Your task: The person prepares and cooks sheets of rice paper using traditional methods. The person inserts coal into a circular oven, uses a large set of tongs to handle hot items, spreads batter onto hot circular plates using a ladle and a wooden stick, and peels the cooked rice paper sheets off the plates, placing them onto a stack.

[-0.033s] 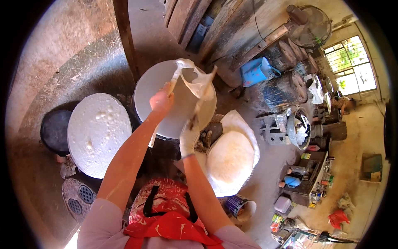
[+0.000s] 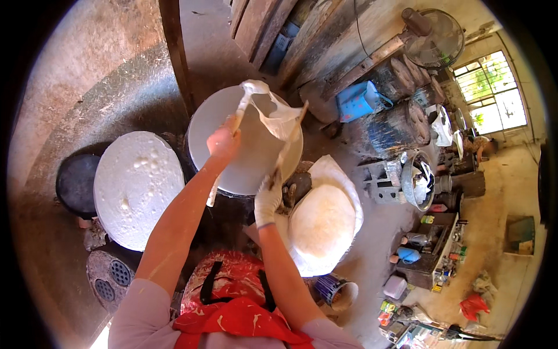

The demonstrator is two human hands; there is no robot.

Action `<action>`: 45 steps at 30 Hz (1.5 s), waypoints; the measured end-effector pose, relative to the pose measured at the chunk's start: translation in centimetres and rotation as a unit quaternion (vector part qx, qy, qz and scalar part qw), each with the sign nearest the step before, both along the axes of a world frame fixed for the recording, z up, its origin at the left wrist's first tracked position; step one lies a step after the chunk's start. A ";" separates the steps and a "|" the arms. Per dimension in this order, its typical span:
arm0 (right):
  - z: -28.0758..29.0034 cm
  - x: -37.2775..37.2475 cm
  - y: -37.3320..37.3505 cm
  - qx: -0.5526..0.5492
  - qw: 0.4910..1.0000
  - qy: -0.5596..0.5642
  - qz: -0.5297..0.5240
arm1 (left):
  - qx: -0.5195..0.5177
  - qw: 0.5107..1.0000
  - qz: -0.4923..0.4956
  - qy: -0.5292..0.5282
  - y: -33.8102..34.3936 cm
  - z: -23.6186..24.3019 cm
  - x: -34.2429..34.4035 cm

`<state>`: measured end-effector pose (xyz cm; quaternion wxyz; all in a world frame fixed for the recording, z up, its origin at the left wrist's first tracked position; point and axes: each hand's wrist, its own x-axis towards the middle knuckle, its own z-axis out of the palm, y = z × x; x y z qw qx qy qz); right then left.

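The bare left hand (image 2: 224, 142) has its grip wrapped round a pale stick (image 2: 239, 114), whose upper end is thick with white paste and whose lower end pokes out below the fist. The gloved right hand (image 2: 267, 200) is closed about the near end of a second stick (image 2: 284, 155); its finger placement is too blurred to tell.

Between the two sticks, over the far part of a round pot (image 2: 189, 145) of pale liquid (image 2: 244, 168), hangs a stretched white sheet (image 2: 280, 123) with an open loop in it. The change from the previous picture is slight: the second stick's tip sits a little farther right and lower, and the left hand a touch farther left. The sheet therefore seems drawn slightly wider, while both grips stay firm.

A tub of bubbly white batter (image 2: 136, 189) stands left of the pot; a pale cloth-like mound (image 2: 323, 227) lies to the right, near the right hand.
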<state>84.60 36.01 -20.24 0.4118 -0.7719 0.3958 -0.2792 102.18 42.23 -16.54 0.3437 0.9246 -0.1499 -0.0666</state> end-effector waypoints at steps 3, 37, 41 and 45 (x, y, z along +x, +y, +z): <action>-2.4 -2.4 0.9 0.123 0.992 -0.034 -0.007 | -0.004 1.000 0.026 0.014 0.2 0.0 0.8; 0.9 -0.7 -8.4 -0.034 0.980 0.164 0.108 | -0.084 0.973 0.191 0.100 4.2 0.4 -5.9; 1.5 1.8 -5.4 0.027 0.977 0.095 0.187 | -0.078 0.974 0.186 0.104 4.0 0.9 -6.4; -0.6 2.8 -4.3 -0.052 0.975 0.049 0.211 | -0.110 0.977 0.176 0.050 3.8 -0.9 -6.7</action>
